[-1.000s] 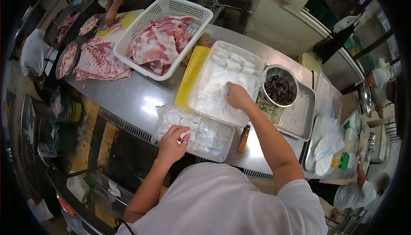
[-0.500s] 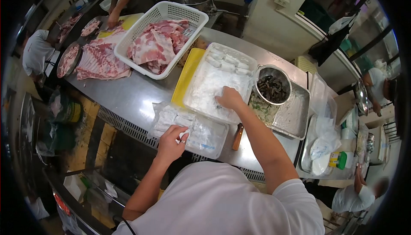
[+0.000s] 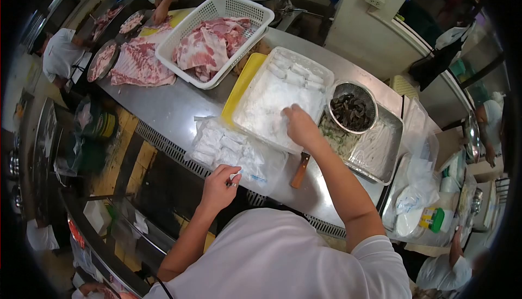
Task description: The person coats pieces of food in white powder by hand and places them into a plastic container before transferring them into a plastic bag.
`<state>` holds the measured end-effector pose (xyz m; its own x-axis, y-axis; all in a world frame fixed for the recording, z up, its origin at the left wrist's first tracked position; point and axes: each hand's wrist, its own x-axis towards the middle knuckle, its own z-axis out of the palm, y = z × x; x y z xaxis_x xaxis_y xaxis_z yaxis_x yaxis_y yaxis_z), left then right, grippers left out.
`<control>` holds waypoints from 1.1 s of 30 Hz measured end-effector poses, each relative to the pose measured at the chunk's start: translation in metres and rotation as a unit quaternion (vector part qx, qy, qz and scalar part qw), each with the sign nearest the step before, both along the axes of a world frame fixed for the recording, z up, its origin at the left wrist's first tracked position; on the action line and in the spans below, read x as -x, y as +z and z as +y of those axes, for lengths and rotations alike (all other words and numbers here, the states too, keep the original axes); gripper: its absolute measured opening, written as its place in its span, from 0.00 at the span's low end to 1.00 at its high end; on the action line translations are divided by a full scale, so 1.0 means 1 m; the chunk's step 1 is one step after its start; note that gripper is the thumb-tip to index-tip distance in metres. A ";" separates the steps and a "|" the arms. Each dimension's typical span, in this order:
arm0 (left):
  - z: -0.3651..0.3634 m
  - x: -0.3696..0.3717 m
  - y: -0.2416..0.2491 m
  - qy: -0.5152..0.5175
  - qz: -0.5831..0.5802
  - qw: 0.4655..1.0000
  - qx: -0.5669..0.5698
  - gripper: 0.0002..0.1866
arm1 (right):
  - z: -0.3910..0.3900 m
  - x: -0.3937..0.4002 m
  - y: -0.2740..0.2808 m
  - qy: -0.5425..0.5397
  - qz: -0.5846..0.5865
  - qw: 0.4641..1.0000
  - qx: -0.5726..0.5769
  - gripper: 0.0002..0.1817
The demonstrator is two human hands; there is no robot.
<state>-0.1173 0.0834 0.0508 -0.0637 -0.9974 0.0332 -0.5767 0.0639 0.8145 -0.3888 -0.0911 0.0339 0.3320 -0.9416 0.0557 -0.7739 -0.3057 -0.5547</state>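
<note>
My right hand (image 3: 300,127) reaches into a white tray (image 3: 239,115) of white powder (image 3: 269,97). Its fingers are bent together at the powder, and what they hold, if anything, is hidden. Several powder-coated white rolls (image 3: 296,70) lie along the tray's far end. My left hand (image 3: 218,187) pinches the near edge of clear plastic film (image 3: 263,176). More whitish rolls (image 3: 220,144) lie on that film, left of the tray. A wooden-handled knife (image 3: 299,172) lies between my right forearm and the film.
A yellow board (image 3: 239,89) lies under the tray. Right of it, a metal strainer (image 3: 375,111) of dark strips rests over a metal pan (image 3: 394,146). Raw meat fills a white basket (image 3: 163,54), with a meat slab (image 3: 136,65) beside it. Other people work nearby.
The view has shifted slightly, moving the scene rightward. My right hand has moved a little within the powder. The plastic film by my left hand looks more pulled and creased.
</note>
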 end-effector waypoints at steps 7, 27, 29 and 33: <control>0.006 0.023 0.007 0.002 0.027 0.999 0.021 0.11 | -0.028 0.020 -0.025 0.005 -0.039 0.992 -0.117 0.15; -0.024 -0.095 -0.007 0.068 0.038 0.996 0.053 0.10 | 0.017 -0.013 0.024 -0.089 -0.005 0.992 -0.092 0.18; -0.025 -0.100 -0.006 0.062 0.047 0.996 0.043 0.10 | 0.038 -0.033 0.066 -0.229 -0.160 0.945 -0.170 0.15; -0.032 -0.109 -0.010 0.030 0.045 0.998 0.029 0.10 | 0.083 -0.052 -0.006 -0.216 -0.264 0.927 -0.156 0.12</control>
<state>-0.0087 0.0509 0.0409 0.0017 -0.9956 0.0936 -0.5062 0.0799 0.8587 -0.3365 -0.0080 0.0283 -0.0750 -0.9781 -0.1942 -0.3829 0.2081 -0.9001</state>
